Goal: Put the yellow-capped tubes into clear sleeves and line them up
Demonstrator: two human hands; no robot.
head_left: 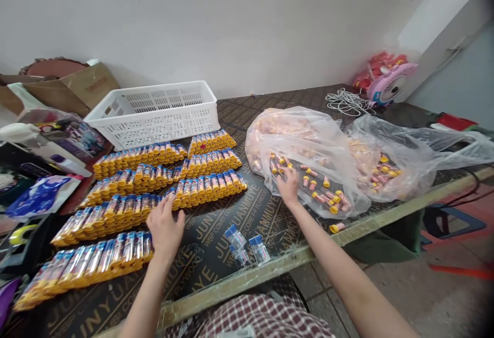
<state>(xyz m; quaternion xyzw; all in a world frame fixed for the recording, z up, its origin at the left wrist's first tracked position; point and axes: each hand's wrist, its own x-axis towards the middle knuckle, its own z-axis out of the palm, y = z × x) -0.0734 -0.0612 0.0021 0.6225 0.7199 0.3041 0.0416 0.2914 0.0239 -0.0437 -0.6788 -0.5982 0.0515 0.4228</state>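
My left hand point(165, 226) is at the right end of the stacked rows of small clear tubes point(133, 207) with yellow and blue ends. Its thumb stands apart and its fingertips touch or almost touch the tubes; nothing shows in its grasp. My right hand point(288, 186) reaches into the mouth of a clear plastic bag point(309, 122), fingers bent slightly apart beside loose small tubes point(326, 196) with yellow caps and pinkish labels. Whether its fingertips touch one is hard to see. Between my arms, several clear blue-topped pieces point(259, 249) lie near the table edge.
Behind the rows stands a white plastic basket point(165, 122). A second bag of tubes point(386, 168) lies at right, before a coiled white cord point(347, 102) and a pink fan point(389, 86). A cardboard box point(88, 88) and a white bottle point(31, 137) crowd the left.
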